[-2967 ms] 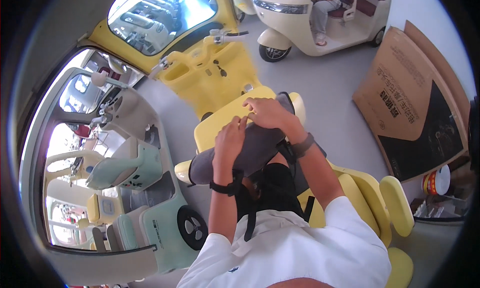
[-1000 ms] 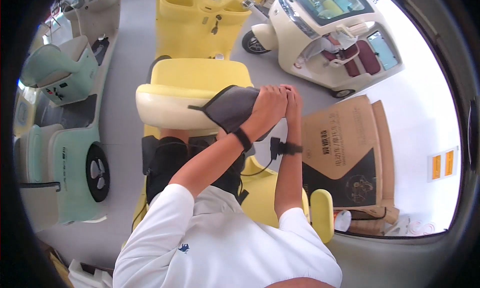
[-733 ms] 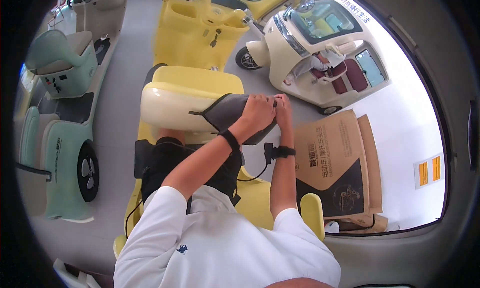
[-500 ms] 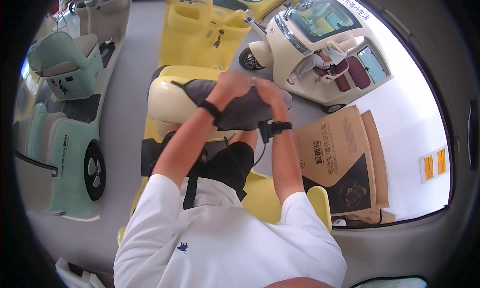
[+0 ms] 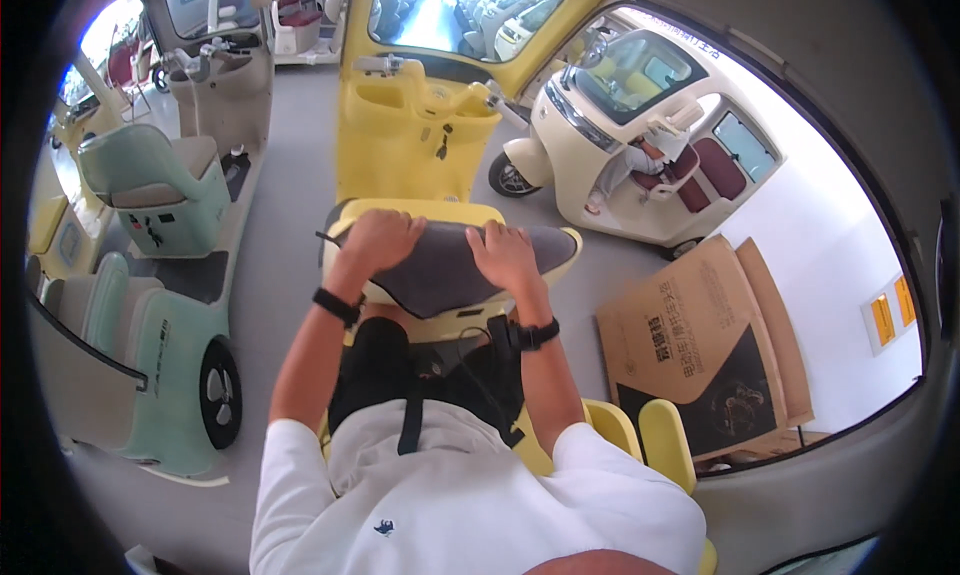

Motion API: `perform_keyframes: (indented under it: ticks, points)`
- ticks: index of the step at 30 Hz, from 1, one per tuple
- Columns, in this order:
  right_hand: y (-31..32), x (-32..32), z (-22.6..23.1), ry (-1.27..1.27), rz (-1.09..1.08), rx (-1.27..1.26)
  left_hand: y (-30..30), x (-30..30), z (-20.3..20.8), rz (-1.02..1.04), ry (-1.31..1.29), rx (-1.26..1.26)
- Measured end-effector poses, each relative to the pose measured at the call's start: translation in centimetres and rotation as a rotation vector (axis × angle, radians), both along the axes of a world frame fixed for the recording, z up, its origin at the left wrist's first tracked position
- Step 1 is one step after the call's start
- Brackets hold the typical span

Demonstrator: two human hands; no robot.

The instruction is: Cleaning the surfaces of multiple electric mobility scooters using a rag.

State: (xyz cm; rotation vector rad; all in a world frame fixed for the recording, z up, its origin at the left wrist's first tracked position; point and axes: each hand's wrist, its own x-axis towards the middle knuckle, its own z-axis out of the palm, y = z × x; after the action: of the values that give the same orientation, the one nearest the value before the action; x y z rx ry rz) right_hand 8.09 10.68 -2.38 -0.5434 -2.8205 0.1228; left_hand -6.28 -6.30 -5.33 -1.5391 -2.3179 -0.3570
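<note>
A dark grey cloth seat cover [image 5: 440, 270] lies over a cream and yellow seat [image 5: 470, 320] in front of me, a thin dark strap sticking out at its left end. My left hand [image 5: 385, 240] is closed at the cover's far left edge, fingers bent over it. Farther right, my right hand [image 5: 503, 255] rests on the cover near its far edge, thumb apart from the fingers. The fingertips of both hands are partly hidden. The cover sits fairly smooth, its near edge dipping to a point between my forearms.
A yellow vehicle front with handlebars [image 5: 430, 125] stands ahead. To the left are mint green vehicle seats [image 5: 160, 190] and a wheel [image 5: 220, 390]. At the right a person sits in a cream three-wheeler [image 5: 610, 125]; a large cardboard box [image 5: 680, 345] leans nearby.
My hands have moved apart from the middle of the far edge, the left one leftward. The cover now spreads flatter over the seat. The view has tipped up somewhat.
</note>
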Motion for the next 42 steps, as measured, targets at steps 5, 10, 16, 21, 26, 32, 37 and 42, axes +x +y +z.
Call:
perform_keyframes:
  ticks: [5, 10, 16, 21, 26, 32, 37, 42]
  points:
    - [-1.8, 0.6, -2.1, 0.162, -0.016, 0.097, -0.9, 1.0, -0.6, 0.005, -0.240, 0.154]
    - [-1.0, -1.0, 0.6, -0.020, 0.029, -0.066, -1.8, -0.4, 1.6, -0.043, -0.569, 0.181]
    - [-2.1, -4.0, 2.0, -0.194, -0.026, -0.263, -1.8, -4.0, 0.0, -0.114, -0.778, 0.168]
    - [-4.7, -6.9, 0.8, -0.157, 0.066, -0.290, -3.2, -6.8, -3.4, -0.055, -1.119, 0.385]
    - [-6.7, -6.5, 1.1, -0.024, 0.145, -0.250, -5.1, -8.0, -8.7, -0.006, -1.004, 0.519]
    - [-9.8, -2.7, -2.2, 0.350, 0.279, 0.119, -7.3, -0.4, -7.6, 0.367, -0.530, 0.591]
    - [-7.0, 0.9, -4.0, 0.531, 0.551, 0.069, -3.8, 6.7, -4.5, 0.274, -0.380, 0.630]
    - [2.7, 5.5, -4.8, 0.592, 0.240, 0.117, 0.3, 12.2, -2.6, 0.186, -0.212, 0.421]
